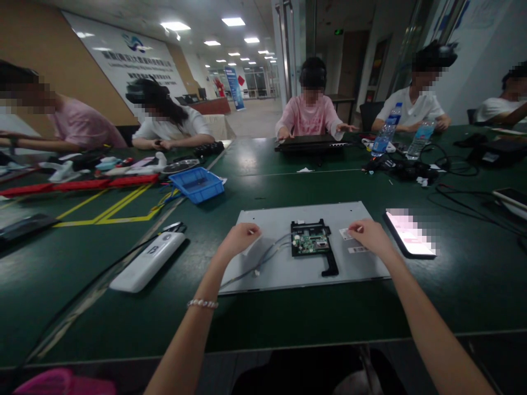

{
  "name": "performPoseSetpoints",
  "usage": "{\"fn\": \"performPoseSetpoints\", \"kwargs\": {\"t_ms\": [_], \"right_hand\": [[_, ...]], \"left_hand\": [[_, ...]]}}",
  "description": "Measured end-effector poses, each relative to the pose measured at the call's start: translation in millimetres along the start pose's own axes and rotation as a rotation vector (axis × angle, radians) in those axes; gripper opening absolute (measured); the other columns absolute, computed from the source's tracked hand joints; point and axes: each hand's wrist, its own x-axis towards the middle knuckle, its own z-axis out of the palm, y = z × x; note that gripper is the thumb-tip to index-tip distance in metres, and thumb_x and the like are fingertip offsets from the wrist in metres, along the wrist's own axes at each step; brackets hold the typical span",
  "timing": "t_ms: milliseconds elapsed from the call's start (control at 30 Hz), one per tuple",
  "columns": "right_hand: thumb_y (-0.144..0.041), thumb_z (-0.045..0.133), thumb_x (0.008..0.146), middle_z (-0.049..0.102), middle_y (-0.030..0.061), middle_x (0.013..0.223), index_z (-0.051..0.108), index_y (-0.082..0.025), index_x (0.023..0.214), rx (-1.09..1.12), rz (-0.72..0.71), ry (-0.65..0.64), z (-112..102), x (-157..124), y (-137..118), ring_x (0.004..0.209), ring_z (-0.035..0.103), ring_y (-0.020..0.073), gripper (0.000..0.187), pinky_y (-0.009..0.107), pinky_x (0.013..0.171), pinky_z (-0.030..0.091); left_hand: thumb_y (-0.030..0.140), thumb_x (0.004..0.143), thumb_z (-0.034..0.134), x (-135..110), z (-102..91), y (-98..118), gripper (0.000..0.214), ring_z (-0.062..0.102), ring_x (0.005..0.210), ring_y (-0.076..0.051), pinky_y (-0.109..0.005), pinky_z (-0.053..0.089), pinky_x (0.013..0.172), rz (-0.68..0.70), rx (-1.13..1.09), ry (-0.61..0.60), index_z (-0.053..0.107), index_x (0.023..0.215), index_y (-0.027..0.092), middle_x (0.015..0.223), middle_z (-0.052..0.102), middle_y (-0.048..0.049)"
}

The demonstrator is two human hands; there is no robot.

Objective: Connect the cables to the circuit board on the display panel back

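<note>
A flat light-grey panel (272,219) lies on the table in front of me. Mounted at its middle is a green circuit board (310,242) in a black bracket (330,264), with grey cables (267,257) running left from it. Over the panel's left part, my left hand (241,240) is closed in a pinch; a thin white piece (252,246) shows just under its fingertips. My right hand (368,235) is pinched too, its fingertips at a white label (345,234) on the panel's right. Whatever sits between the right fingers is too small to make out. Another label (357,249) lies below.
Right of the panel lies a lit phone (411,235); to its left, a white power bank (150,260) with a cable. Farther off are a blue tray (197,185), bottles (387,129) and tangled black cables (405,167). Several people sit around, one behind a dark flat device (310,144).
</note>
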Motion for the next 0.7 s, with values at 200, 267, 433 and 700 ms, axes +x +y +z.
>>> {"fn": "performPoseSetpoints", "kwargs": {"t_ms": [200,267,433,700], "right_hand": [[-0.029,0.054,0.079,0.063,0.0108,0.104,0.069,-0.015,0.097,-0.058,-0.039,0.096,7,6,9,0.095,0.059,0.0216,0.027,0.033,0.090,0.041],[-0.029,0.053,0.080,0.063,0.0105,0.105,0.069,-0.016,0.097,-0.055,-0.059,0.117,9,8,10,0.098,0.058,0.0217,0.026,0.034,0.092,0.040],[-0.027,0.052,0.080,0.062,0.0090,0.103,0.068,-0.018,0.094,-0.010,-0.084,0.152,11,7,6,0.098,0.058,0.0212,0.023,0.034,0.092,0.041],[-0.023,0.050,0.081,0.062,0.0091,0.100,0.067,-0.015,0.094,0.085,-0.075,0.226,7,5,0,0.094,0.059,0.0199,0.023,0.033,0.088,0.044]], "left_hand": [[0.031,0.077,0.054,5,11.4,-8,0.029,0.061,0.084,-0.020,-0.030,0.047,0.079,0.019,0.155,0.101,0.064,0.100,0.017,0.098,0.066,-0.0072],[0.029,0.081,0.052,9,15.4,4,0.032,0.059,0.094,-0.022,-0.033,0.044,0.087,0.074,0.228,0.192,0.060,0.108,0.015,0.107,0.063,-0.0091],[0.028,0.089,0.046,25,31.1,69,0.028,0.057,0.102,-0.021,-0.032,0.042,0.090,0.325,0.391,0.163,0.058,0.112,0.018,0.110,0.062,-0.0075],[0.016,0.087,0.048,53,60.2,110,0.020,0.061,0.089,-0.023,-0.033,0.043,0.077,0.391,0.621,0.059,0.066,0.081,0.013,0.087,0.066,-0.0119]]}}
